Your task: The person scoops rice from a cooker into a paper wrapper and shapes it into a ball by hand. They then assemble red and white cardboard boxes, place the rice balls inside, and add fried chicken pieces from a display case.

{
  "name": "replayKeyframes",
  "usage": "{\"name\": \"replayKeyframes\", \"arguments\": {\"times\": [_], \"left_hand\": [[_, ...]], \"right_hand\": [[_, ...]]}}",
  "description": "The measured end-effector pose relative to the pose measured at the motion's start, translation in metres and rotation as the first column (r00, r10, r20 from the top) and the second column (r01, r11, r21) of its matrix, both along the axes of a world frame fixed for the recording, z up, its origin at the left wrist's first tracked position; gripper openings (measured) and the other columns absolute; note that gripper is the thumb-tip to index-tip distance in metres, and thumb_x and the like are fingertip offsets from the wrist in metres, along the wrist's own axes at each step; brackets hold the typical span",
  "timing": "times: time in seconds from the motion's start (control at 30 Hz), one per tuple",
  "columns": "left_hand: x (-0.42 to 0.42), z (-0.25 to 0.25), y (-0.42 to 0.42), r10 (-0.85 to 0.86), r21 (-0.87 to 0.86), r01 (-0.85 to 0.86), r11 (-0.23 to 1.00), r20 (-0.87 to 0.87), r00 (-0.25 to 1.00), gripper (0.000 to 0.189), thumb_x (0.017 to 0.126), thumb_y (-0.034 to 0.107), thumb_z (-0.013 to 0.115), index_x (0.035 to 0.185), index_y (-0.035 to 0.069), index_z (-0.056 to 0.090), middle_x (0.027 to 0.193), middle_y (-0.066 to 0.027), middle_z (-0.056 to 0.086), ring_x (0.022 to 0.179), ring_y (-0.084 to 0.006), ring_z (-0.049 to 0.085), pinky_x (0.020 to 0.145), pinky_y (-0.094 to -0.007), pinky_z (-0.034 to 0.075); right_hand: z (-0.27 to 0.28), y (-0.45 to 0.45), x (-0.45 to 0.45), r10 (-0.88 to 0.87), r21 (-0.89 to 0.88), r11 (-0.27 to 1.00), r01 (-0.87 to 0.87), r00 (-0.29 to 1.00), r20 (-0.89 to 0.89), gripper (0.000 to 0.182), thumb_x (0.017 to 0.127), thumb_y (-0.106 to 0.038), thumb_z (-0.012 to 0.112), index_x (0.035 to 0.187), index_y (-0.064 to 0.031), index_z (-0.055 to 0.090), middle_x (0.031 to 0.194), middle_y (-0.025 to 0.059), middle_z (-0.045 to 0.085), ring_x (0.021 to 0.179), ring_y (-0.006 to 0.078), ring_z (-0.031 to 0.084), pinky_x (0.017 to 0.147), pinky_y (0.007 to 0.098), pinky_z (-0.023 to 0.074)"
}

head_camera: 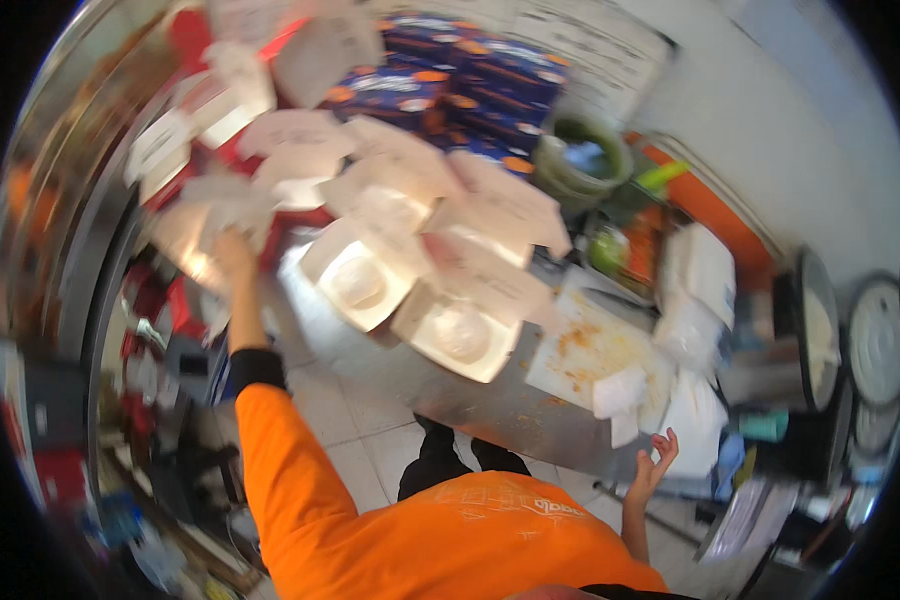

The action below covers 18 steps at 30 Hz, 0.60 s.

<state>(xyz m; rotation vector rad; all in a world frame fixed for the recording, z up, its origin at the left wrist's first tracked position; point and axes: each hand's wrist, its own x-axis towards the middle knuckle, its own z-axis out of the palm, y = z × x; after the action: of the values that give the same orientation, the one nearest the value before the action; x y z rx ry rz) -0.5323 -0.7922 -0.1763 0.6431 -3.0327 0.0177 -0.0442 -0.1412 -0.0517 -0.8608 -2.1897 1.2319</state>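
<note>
My left hand (234, 253) reaches out to the left and is at an open cardboard food box (187, 244). Blur hides whether its fingers grip the box. Low on the right, my right hand (651, 466) hangs by the edge of the steel table (450, 405), fingers apart and holding nothing. In front of me stand several open cardboard food boxes with raised lids. The nearest box (356, 281) and the box beside it (457, 334) each hold a round pale item, perhaps a bun. Crumpled white paper (619, 394) lies close to my right hand.
A white cutting board (570, 341) bears orange crumbs. Behind the boxes are stacked blue-and-orange packages (506, 90) and a tub with green contents (581, 154). A tray with green and orange food (621, 251), a white package (696, 270) and a large pot (780, 352) stand right.
</note>
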Motion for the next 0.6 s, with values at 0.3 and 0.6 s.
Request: {"name": "replayKeyframes", "arguments": {"times": [0.3, 0.6], "left_hand": [[0.001, 0.067, 0.028, -0.098, -0.094, 0.099, 0.991, 0.012, 0.995, 0.037, 0.098, 0.026, 0.050, 0.122, 0.002, 0.062, 0.121, -0.0199, 0.065, 0.107, -0.0335, 0.063, 0.088, -0.0431, 0.049], [0.238, 0.143, 0.349, -0.440, 0.039, 0.718, 0.695, -0.767, 0.467, 0.025, 0.094, 0.014, 0.064, 0.115, 0.002, 0.068, 0.101, -0.0131, 0.072, 0.085, -0.0242, 0.067, 0.075, -0.0385, 0.051]], "right_hand": [[-0.082, 0.168, 0.164, -0.623, 0.657, 0.606, 0.448, 0.781, 0.042, 0.081, 0.071, -0.002, 0.075, 0.144, -0.0044, 0.038, 0.133, 0.0193, 0.045, 0.119, 0.0346, 0.047, 0.099, 0.0430, 0.0413], [-0.112, 0.373, 0.191, -0.745, 0.757, 0.561, 0.335, 0.603, 0.285, 0.064, 0.077, -0.002, 0.067, 0.137, -0.0027, 0.044, 0.130, 0.0227, 0.050, 0.123, 0.0418, 0.045, 0.103, 0.0495, 0.0365]]}}
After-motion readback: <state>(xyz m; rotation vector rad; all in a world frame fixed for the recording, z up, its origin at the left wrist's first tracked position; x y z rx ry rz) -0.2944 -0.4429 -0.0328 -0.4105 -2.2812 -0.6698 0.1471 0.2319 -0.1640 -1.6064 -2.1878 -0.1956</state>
